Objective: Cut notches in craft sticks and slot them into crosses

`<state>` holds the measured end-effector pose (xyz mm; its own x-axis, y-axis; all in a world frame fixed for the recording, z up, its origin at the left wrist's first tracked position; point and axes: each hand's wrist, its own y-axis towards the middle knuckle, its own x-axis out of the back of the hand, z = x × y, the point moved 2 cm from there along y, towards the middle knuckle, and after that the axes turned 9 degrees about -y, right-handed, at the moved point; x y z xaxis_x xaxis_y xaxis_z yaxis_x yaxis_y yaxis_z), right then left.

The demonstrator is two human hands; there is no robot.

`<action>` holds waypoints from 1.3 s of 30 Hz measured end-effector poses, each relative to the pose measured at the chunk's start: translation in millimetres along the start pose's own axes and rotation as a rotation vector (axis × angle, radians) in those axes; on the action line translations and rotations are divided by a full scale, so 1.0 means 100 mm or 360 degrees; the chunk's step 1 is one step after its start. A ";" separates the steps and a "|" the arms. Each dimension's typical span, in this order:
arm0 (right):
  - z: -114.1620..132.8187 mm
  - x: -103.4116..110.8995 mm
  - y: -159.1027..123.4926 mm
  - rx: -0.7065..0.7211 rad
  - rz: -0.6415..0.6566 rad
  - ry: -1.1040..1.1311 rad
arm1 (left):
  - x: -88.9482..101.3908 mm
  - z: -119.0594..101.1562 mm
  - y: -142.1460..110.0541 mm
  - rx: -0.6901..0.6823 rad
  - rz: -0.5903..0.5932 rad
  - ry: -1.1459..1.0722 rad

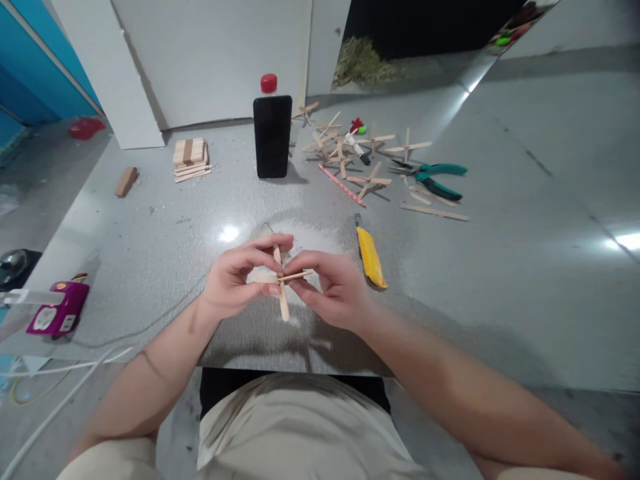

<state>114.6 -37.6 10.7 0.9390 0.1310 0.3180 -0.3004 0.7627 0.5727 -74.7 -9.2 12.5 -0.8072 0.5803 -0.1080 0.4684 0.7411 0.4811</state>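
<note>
Both my hands meet over the near middle of the grey floor surface [150,233]. My left hand [235,277] and my right hand [333,287] together pinch a small cross of wooden craft sticks [283,283]: one stick stands roughly upright, and thinner ones cross it sideways. The fingertips of both hands close on the crossing point. A yellow utility knife [370,257] lies just to the right of my right hand.
A black phone [273,137] leans upright against a red-capped bottle [269,83]. Several finished stick crosses [350,150], green-handled pliers [435,180] and loose sticks lie at the far right. A stack of sticks [190,159] sits far left, a magenta device [57,313] near left.
</note>
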 end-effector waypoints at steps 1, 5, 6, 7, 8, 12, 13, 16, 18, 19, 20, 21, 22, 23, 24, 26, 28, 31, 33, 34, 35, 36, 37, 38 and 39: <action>0.01 0.00 0.00 0.0012 -0.0010 -0.0007 | 0.00 -0.01 0.00 -0.0002 0.0000 0.0014; 0.04 0.01 0.02 0.0044 -0.0037 -0.0046 | 0.00 -0.02 0.01 -0.0038 0.0013 0.0067; 0.04 0.01 0.02 0.0055 -0.0041 -0.0054 | 0.00 -0.01 0.01 -0.0053 0.0017 0.0077; 0.05 0.01 0.02 0.0065 -0.0044 -0.0063 | 0.00 -0.01 0.01 -0.0068 0.0019 0.0088; 0.05 0.01 0.02 0.0074 -0.0046 -0.0072 | 0.00 -0.01 0.01 -0.0082 0.0022 0.0099; 0.06 0.02 0.02 0.0102 -0.0036 -0.0113 | 0.00 0.00 0.00 -0.0147 0.0033 0.0157; 0.07 0.02 0.02 0.0110 -0.0032 -0.0122 | -0.01 -0.01 0.00 -0.0174 0.0038 0.0174; 0.07 0.02 0.02 0.0135 -0.0037 -0.0149 | -0.01 -0.01 0.00 -0.0264 0.0060 0.0226; 0.07 0.02 0.02 0.0165 -0.0050 -0.0162 | -0.02 -0.02 -0.01 -0.0308 0.0070 0.0261; 0.07 0.02 0.02 0.0183 -0.0057 -0.0167 | -0.02 -0.02 -0.01 -0.0326 0.0072 0.0278; 0.07 0.02 0.02 0.0202 -0.0064 -0.0173 | -0.02 -0.02 -0.01 -0.0342 0.0073 0.0296; 0.07 0.02 0.02 0.0218 -0.0069 -0.0180 | -0.03 -0.03 -0.01 -0.0360 0.0073 0.0314; 0.07 0.02 0.01 0.0230 -0.0073 -0.0188 | -0.03 -0.03 -0.01 -0.0379 0.0074 0.0333; 0.08 0.02 0.01 0.0237 -0.0075 -0.0197 | -0.03 -0.04 -0.02 -0.0396 0.0077 0.0353; 0.08 0.02 0.01 0.0244 -0.0076 -0.0206 | -0.04 -0.04 -0.02 -0.0411 0.0080 0.0373; 0.09 0.02 0.02 0.0267 -0.0079 -0.0222 | -0.05 -0.05 -0.02 -0.0433 0.0084 0.0408; 0.10 0.02 0.02 0.0302 -0.0079 -0.0233 | -0.06 -0.07 -0.01 -0.0450 0.0085 0.0436; 0.12 0.02 0.02 0.0345 -0.0070 -0.0239 | -0.07 -0.08 -0.01 -0.0490 0.0089 0.0451; 0.12 0.02 0.02 0.0357 -0.0065 -0.0242 | -0.08 -0.09 -0.01 -0.0515 0.0093 0.0450; 0.12 0.02 0.02 0.0360 -0.0065 -0.0244 | -0.08 -0.10 -0.01 -0.0524 0.0097 0.0449; 0.13 0.02 0.01 0.0364 -0.0066 -0.0244 | -0.09 -0.10 -0.01 -0.0528 0.0102 0.0447; 0.13 0.02 0.01 0.0368 -0.0067 -0.0243 | -0.09 -0.10 -0.02 -0.0529 0.0109 0.0444; 0.13 0.02 0.00 0.0374 -0.0066 -0.0240 | -0.09 -0.10 -0.03 -0.0531 0.0115 0.0436; 0.13 0.02 0.00 0.0382 -0.0064 -0.0234 | -0.09 -0.10 -0.03 -0.0529 0.0120 0.0423; 0.13 0.02 -0.01 0.0388 -0.0061 -0.0226 | -0.08 -0.09 -0.05 -0.0525 0.0123 0.0404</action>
<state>114.2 -45.7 20.4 0.9227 0.0018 0.3856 -0.3129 0.5881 0.7458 -73.4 -20.6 19.5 -0.8565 0.4976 0.1375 0.4243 0.5268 0.7365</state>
